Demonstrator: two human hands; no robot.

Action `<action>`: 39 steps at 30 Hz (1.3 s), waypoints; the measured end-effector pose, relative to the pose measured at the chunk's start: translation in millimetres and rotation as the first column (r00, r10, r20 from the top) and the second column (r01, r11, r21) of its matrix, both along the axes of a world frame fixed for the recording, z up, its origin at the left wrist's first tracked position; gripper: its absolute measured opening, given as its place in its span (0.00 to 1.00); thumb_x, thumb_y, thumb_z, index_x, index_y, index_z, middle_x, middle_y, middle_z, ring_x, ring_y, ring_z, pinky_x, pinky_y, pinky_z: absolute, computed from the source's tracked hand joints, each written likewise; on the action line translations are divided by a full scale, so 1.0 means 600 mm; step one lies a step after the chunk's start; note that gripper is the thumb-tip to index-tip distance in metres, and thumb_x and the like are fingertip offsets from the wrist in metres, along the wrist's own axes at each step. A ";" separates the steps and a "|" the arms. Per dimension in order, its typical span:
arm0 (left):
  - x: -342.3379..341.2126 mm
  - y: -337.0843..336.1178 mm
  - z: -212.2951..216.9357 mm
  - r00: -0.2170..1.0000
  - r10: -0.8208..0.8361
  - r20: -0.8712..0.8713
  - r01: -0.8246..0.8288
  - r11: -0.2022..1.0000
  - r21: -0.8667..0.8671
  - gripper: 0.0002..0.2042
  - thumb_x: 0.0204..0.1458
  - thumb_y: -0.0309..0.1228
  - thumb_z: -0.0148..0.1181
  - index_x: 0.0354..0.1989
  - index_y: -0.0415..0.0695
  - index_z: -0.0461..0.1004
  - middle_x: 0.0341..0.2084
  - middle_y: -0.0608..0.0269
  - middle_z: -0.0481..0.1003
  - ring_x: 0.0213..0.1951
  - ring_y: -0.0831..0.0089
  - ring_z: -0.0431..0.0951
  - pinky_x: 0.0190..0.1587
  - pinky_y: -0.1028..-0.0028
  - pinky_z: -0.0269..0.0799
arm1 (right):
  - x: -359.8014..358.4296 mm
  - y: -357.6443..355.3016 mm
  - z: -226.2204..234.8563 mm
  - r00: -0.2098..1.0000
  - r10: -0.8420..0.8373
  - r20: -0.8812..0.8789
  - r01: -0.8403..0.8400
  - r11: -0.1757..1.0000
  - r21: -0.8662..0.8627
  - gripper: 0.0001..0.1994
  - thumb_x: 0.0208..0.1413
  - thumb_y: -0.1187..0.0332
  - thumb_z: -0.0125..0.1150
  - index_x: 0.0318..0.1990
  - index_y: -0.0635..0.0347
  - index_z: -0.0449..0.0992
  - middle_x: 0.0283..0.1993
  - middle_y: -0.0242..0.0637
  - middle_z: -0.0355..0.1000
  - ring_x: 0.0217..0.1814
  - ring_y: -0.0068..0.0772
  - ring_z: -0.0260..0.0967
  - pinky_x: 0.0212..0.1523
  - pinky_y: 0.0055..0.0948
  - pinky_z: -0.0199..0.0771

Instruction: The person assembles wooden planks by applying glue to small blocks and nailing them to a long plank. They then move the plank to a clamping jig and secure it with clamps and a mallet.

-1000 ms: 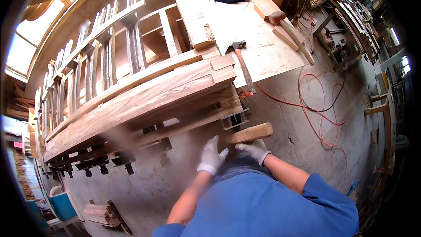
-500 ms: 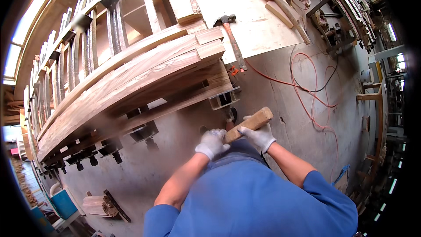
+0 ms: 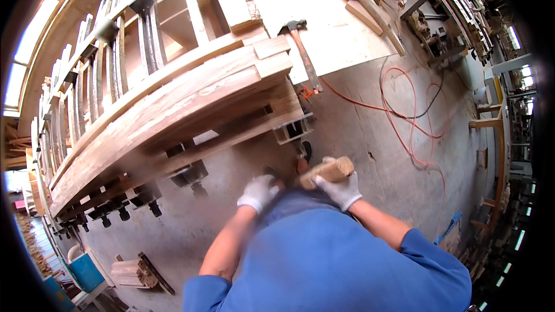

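In front of my waist, my right hand [image 3: 342, 188], in a white glove, is closed around a short wooden block [image 3: 328, 171]. The block lies slantwise, its worn end up to the right. My left hand [image 3: 258, 192], gloved too, is held apart from the block, to its left. Its fingers look curled; a small brownish patch shows beside them, but what it is I cannot make out. Ahead to the left, long wooden boards [image 3: 162, 101] lie stacked on a clamping rack with metal bars [image 3: 118, 52].
A hammer [image 3: 302, 55] lies at the edge of a pale sheet [image 3: 341, 43], with a mallet [image 3: 373, 14] farther right. An orange hose [image 3: 387, 110] loops across the concrete floor. Bundled wood strips [image 3: 134, 273] lie at lower left. Black clamp ends [image 3: 155, 208] stick out below the rack.
My left hand has come off the block and moved left. The block has dropped slightly toward my body in my right hand. My view has shifted a little.
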State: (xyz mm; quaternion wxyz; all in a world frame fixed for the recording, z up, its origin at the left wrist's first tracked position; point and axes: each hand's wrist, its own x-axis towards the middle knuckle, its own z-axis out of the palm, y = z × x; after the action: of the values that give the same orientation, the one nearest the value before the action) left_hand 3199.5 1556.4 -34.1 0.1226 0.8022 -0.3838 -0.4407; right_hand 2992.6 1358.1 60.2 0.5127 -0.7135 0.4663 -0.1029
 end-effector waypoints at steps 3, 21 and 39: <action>-0.008 0.023 -0.017 0.999 -0.007 0.033 0.008 0.999 -0.042 0.24 0.61 0.48 0.61 0.60 0.45 0.81 0.57 0.43 0.81 0.59 0.43 0.80 0.64 0.52 0.74 | -0.004 0.002 -0.016 1.000 0.005 0.025 -0.004 1.000 -0.017 0.32 0.46 0.55 0.86 0.58 0.57 0.83 0.50 0.41 0.85 0.53 0.34 0.85 0.57 0.37 0.84; -0.010 -0.026 0.155 0.968 0.208 0.143 -0.089 0.811 -0.578 0.33 0.53 0.48 0.76 0.64 0.43 0.78 0.56 0.48 0.82 0.60 0.50 0.80 0.64 0.57 0.75 | 0.034 -0.095 0.118 0.911 -0.221 0.349 0.010 0.857 0.515 0.28 0.58 0.68 0.79 0.63 0.67 0.75 0.57 0.43 0.80 0.57 0.34 0.80 0.56 0.34 0.86; -0.052 -0.285 0.361 0.768 0.376 0.518 -0.020 0.823 -0.568 0.29 0.34 0.36 0.81 0.50 0.47 0.83 0.35 0.55 0.80 0.39 0.52 0.81 0.46 0.55 0.76 | 0.016 -0.568 0.072 0.797 -0.419 0.434 -0.051 0.670 0.741 0.23 0.68 0.57 0.69 0.63 0.61 0.77 0.56 0.43 0.79 0.60 0.38 0.78 0.58 0.45 0.86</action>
State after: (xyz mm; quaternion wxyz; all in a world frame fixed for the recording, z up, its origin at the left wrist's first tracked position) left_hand 3168.2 1385.2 182.8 0.2567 0.8714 -0.4176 -0.0180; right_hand 3002.4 1017.6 103.7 0.8512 -0.3343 0.3650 -0.1745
